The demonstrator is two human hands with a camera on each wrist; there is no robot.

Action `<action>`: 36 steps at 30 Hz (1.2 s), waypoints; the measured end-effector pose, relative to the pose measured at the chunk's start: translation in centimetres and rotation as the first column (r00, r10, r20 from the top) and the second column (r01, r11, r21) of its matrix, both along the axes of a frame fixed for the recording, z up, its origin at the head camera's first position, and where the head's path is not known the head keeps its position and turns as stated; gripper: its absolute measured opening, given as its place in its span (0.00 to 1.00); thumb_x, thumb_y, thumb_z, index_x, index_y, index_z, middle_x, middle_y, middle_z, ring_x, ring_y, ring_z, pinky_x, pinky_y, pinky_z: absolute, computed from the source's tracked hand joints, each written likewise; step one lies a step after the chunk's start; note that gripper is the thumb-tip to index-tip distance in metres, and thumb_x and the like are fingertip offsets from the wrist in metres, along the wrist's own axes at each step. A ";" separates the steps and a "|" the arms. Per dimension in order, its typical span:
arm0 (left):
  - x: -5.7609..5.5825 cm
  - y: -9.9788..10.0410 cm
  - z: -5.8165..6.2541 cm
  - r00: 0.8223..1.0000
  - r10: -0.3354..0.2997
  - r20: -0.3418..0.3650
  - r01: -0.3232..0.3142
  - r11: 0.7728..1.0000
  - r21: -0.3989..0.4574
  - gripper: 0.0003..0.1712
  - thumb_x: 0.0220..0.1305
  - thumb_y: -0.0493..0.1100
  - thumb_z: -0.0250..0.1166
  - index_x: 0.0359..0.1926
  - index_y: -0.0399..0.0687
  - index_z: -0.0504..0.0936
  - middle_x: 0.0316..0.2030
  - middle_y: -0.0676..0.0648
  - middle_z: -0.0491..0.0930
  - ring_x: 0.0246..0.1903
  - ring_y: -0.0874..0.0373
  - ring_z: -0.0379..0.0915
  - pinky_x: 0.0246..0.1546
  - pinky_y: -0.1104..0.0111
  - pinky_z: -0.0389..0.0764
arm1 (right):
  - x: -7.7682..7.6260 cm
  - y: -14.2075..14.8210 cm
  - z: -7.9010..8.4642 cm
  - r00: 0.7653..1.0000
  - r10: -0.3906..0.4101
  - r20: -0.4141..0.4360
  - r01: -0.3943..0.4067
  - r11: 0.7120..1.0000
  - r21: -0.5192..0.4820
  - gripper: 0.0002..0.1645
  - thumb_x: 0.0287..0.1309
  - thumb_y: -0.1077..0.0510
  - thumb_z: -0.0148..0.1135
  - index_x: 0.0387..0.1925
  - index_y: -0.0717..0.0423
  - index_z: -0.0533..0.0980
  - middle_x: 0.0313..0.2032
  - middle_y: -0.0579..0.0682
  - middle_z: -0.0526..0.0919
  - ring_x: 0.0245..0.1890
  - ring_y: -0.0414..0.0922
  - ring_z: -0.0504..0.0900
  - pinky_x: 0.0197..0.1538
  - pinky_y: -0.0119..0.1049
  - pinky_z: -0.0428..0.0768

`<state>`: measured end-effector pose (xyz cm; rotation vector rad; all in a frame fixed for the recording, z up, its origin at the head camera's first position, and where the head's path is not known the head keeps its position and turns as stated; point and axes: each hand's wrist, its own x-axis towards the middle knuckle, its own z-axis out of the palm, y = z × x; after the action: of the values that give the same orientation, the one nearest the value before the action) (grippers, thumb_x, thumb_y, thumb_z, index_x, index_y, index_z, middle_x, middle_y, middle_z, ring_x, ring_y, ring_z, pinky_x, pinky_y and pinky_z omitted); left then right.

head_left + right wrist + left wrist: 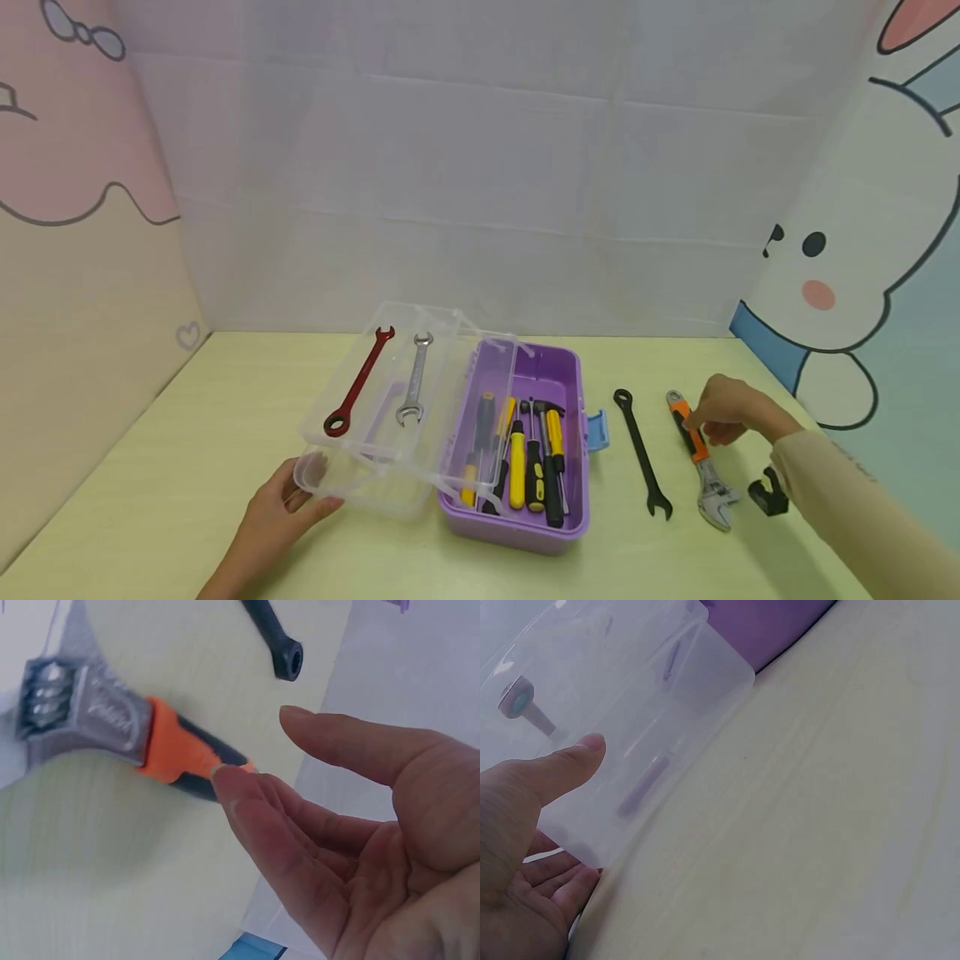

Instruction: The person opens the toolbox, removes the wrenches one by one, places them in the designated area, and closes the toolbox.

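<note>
A pale sleeve (855,500) is nearest, at the lower right, and from it the right hand (723,410) hangs over the handle of the adjustable wrench (707,479). Its fingers are loosely bent, the thumb stands apart from them, and nothing is grasped; if a fingertip touches the handle, I cannot tell. This wrench lies on the table (150,475), its handle orange and black, its metal head toward the near edge. To its left is the black wrench (643,454); to its right, beside the sleeve, a small black object (771,502).

The left hand (273,512) grips a near corner of the clear plastic (390,492), with the thumb on one face and the fingers beneath. On this plastic lie the red wrench (361,383) and the silver wrench (416,379). It partly covers the purple box (525,537), where a hammer (552,492) and screwdrivers (517,471) lie.
</note>
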<state>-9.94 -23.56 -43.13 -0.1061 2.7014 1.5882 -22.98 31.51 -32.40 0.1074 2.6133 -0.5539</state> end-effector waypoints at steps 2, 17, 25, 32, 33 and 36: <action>0.0 0.0 0.0 1.000 -0.001 0.001 0.001 1.000 0.005 0.40 0.56 0.45 0.71 0.63 0.34 0.62 0.62 0.26 0.66 0.60 0.36 0.68 0.53 0.63 0.80 | 0.0 -0.3 0.2 1.000 0.021 -0.010 -0.021 1.000 -0.012 0.11 0.52 0.59 0.66 0.22 0.65 0.79 0.18 0.51 0.80 0.16 0.39 0.80 0.25 0.34 0.84; 0.0 0.1 0.0 0.999 0.008 -0.031 -0.008 1.000 0.014 0.39 0.55 0.45 0.71 0.62 0.34 0.63 0.61 0.26 0.67 0.60 0.36 0.68 0.52 0.63 0.81 | -1.1 -3.6 3.2 0.984 0.168 -0.066 -0.167 0.986 0.028 0.09 0.53 0.57 0.67 0.27 0.60 0.80 0.25 0.52 0.82 0.25 0.42 0.81 0.30 0.37 0.84; 0.0 0.2 0.3 1.000 0.013 -0.027 -0.013 1.000 0.007 0.39 0.55 0.45 0.72 0.62 0.34 0.64 0.62 0.27 0.67 0.60 0.37 0.69 0.53 0.63 0.80 | -1.8 -6.1 4.3 0.966 0.236 -0.108 -0.236 0.972 0.013 0.09 0.53 0.57 0.67 0.28 0.60 0.79 0.22 0.49 0.79 0.24 0.43 0.78 0.28 0.36 0.82; 0.1 0.3 0.3 0.999 0.017 -0.042 -0.016 1.000 0.019 0.38 0.54 0.44 0.72 0.61 0.35 0.65 0.60 0.27 0.69 0.59 0.37 0.70 0.51 0.65 0.82 | -2.3 -8.4 5.8 0.937 0.312 -0.159 -0.313 0.950 0.023 0.10 0.51 0.57 0.68 0.29 0.61 0.79 0.23 0.50 0.81 0.24 0.43 0.78 0.28 0.37 0.83; 0.1 0.3 0.3 0.999 0.017 -0.039 -0.017 1.000 0.019 0.38 0.54 0.44 0.72 0.61 0.35 0.65 0.61 0.27 0.68 0.59 0.37 0.70 0.51 0.65 0.82 | -2.4 -8.7 6.0 0.933 0.319 -0.166 -0.321 0.947 0.020 0.10 0.51 0.57 0.68 0.29 0.61 0.79 0.23 0.51 0.81 0.23 0.42 0.78 0.29 0.37 0.83; 0.1 0.3 0.2 0.999 0.016 -0.036 -0.015 1.000 0.022 0.38 0.54 0.44 0.72 0.62 0.35 0.65 0.61 0.27 0.68 0.59 0.37 0.70 0.51 0.64 0.82 | -2.6 -9.7 6.6 0.925 0.332 -0.184 -0.334 0.942 0.022 0.10 0.49 0.58 0.69 0.29 0.61 0.79 0.24 0.51 0.81 0.24 0.43 0.78 0.29 0.38 0.84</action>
<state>-9.86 -23.24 -42.88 -0.0989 2.7163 1.6387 -25.54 21.79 -25.77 -0.4049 2.7225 -0.4718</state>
